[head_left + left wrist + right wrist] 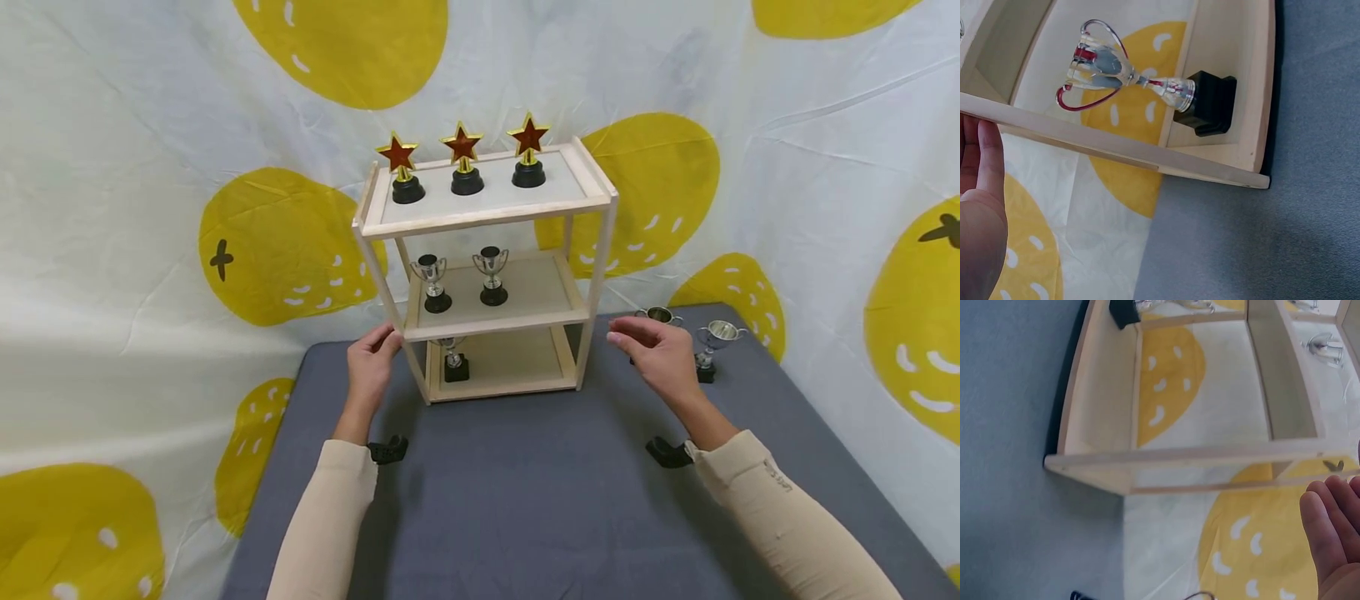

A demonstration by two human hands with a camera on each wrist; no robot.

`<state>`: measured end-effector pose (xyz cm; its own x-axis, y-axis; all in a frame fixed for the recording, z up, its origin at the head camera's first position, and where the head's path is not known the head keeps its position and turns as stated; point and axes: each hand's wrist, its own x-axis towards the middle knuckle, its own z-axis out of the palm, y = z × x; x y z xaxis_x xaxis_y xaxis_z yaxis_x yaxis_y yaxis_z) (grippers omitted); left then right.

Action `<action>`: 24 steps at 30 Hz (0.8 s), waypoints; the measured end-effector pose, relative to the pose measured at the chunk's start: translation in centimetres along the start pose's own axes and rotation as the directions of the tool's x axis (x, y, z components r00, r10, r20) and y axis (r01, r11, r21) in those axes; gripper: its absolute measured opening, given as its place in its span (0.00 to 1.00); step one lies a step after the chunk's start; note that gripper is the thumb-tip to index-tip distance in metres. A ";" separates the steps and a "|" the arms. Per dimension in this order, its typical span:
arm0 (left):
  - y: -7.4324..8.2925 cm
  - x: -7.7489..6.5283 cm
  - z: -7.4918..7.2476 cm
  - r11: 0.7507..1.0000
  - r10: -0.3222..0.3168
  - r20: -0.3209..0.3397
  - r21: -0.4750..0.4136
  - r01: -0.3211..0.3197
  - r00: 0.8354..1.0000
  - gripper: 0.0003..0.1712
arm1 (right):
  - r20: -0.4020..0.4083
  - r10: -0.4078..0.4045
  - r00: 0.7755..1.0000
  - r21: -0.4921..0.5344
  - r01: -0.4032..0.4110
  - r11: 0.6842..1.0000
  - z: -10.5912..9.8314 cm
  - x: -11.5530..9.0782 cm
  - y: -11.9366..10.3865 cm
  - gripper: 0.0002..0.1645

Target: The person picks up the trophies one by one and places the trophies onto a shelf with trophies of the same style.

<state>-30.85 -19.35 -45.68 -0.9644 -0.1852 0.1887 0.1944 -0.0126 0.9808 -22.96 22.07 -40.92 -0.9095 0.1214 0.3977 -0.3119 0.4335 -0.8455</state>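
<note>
A light wooden three-tier shelf stands on the grey table. My left hand is at its left front post, and the fingertips touch the wood. To the right of the shelf, my right hand is held up with bent fingers, close to the right post but apart from it, holding nothing. Three star trophies line the top tier. Two silver cup trophies stand on the middle tier, left and centre. At the bottom left is another silver cup trophy on a square black base.
Behind my right hand, two more silver cup trophies stand on the table; the nearer cup shows fully, the other cup is partly hidden. A white curtain with yellow fruit prints hangs close behind the shelf and around the grey table.
</note>
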 end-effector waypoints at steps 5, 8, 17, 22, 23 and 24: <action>0.2 0.1 0.1 1.000 0.006 0.011 0.009 -0.006 1.000 0.22 | -0.030 0.004 1.000 -0.021 -0.005 1.000 -1.0 0.1 1.2 0.17; 0.1 0.2 0.1 1.000 0.011 0.009 -0.002 -0.011 1.000 0.21 | -0.044 0.018 0.999 -0.028 -0.020 0.999 -1.7 0.2 1.9 0.17; -0.2 0.3 0.1 1.000 0.013 -0.005 0.002 -0.013 1.000 0.21 | -0.102 0.063 0.993 -0.061 -0.069 0.996 -3.5 0.3 3.6 0.17; -0.2 0.1 0.1 1.000 -0.002 -0.011 0.005 0.002 1.000 0.21 | -0.122 0.106 0.987 -0.088 -0.118 0.989 -4.5 0.2 6.2 0.19; -0.2 0.1 0.1 1.000 -0.001 -0.012 0.010 0.001 1.000 0.21 | -0.125 0.111 0.986 -0.096 -0.123 0.988 -4.6 0.3 6.8 0.20; -0.1 0.1 0.1 1.000 0.000 -0.014 0.018 0.000 1.000 0.21 | -0.133 0.110 0.985 -0.106 -0.125 0.987 -4.8 0.4 7.4 0.20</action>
<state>-30.97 -19.28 -45.80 -0.9618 -0.1988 0.1884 0.1912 0.0050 0.9815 -24.27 29.63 -45.27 -0.8937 0.2859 0.3458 -0.1653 0.5068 -0.8461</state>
